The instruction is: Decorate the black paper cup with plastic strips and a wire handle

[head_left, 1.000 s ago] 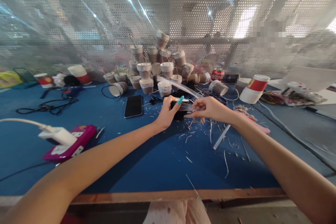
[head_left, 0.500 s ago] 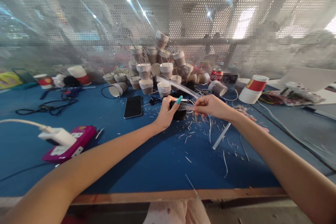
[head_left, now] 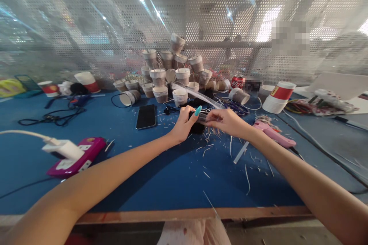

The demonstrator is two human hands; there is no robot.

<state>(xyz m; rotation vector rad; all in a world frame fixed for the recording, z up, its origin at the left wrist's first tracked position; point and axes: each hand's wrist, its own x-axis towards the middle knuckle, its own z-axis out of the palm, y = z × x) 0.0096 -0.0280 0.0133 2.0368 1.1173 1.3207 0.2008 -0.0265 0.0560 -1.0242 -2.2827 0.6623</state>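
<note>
- Left hand (head_left: 181, 125) and right hand (head_left: 227, 123): fingers are clamped on thin clear plastic (head_left: 202, 117).
- One flat black phone (head_left: 146, 116) lies on blue table (head_left: 172, 176).

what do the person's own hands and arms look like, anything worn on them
The left hand has a long, pointed, turquoise nail on the thumb. The right hand is bare, its nails too blurred to make out. Both forearms are bare, with no sleeve, watch or bracelet visible.
</note>
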